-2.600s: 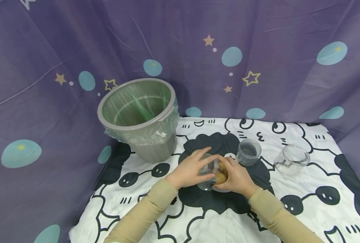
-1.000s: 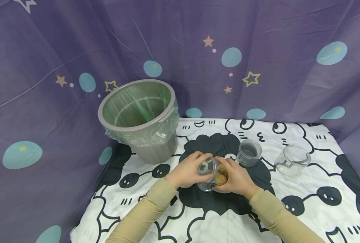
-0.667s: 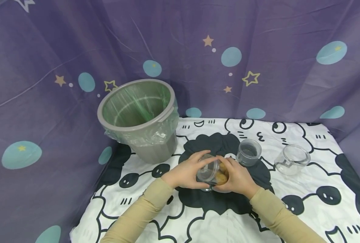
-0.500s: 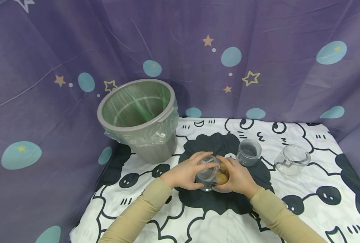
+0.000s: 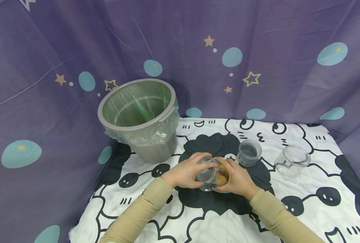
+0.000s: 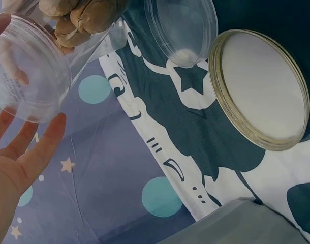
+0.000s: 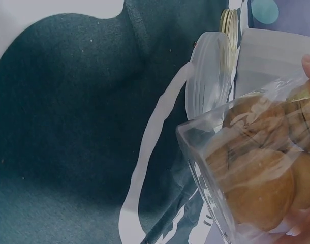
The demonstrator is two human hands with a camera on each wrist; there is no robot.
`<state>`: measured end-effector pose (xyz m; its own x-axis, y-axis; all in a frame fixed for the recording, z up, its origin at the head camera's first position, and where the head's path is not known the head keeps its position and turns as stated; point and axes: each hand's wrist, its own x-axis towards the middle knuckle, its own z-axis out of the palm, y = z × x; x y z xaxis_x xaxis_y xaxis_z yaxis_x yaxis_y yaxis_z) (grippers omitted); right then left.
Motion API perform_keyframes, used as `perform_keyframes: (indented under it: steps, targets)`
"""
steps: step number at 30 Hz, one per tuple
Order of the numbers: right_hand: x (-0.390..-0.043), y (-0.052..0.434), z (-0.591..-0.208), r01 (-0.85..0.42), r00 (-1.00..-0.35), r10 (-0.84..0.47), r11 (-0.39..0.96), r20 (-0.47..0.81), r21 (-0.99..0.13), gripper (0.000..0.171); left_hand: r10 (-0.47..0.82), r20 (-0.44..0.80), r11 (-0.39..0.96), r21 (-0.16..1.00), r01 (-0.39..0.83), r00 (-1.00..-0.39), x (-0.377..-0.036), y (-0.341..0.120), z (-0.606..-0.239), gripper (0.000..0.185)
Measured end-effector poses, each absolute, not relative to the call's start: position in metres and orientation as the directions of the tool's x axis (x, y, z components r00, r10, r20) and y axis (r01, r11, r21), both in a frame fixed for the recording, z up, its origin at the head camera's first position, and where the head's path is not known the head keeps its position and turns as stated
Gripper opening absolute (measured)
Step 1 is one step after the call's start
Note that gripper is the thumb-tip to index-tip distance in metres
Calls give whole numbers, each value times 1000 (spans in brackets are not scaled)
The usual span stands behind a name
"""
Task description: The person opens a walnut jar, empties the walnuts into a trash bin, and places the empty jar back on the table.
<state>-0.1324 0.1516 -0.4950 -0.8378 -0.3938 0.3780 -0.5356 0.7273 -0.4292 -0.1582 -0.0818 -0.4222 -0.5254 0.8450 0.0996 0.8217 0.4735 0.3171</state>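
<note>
My right hand (image 5: 236, 177) holds a clear jar (image 7: 195, 160) tipped on its side, its mouth toward the left hand. Through the wall show several brown, rounded, wrinkled pieces (image 7: 259, 188); their kind is not clear. My left hand (image 5: 184, 172) grips the clear screw lid (image 6: 30, 66) at the jar's mouth, thumb on one side of the rim and fingers on the other. Beneath the hands, a clear round lid (image 6: 167, 33) lies on the cloth, beside a gold-rimmed lid with a white inside (image 6: 264, 86).
Two clear containers stand to the right: a smaller one (image 5: 249, 153) and a wider jar (image 5: 292, 162). A grey bin (image 5: 155, 150) with a clear liner stands at the back left. The cloth (image 5: 216, 226) is black and white; a purple curtain (image 5: 192, 33) hangs behind.
My left hand's fingers have shifted around the lid, loosening and spreading, then closing on its rim again. The right hand stays in place with the jar.
</note>
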Motion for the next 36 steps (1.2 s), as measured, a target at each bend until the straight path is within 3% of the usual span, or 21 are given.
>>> perform_keyframes:
  steps: [25,36]
  targets:
    - [-131,153,-496,-551,-823,-398,730,405,-404,105,697,96,628,397,669,-711,-154,-73,-426,72]
    - [-130,152,-496,-552,-823,-396,725,408,-412,104,683,97,636,410,654,-724,-153,-73,-426,72]
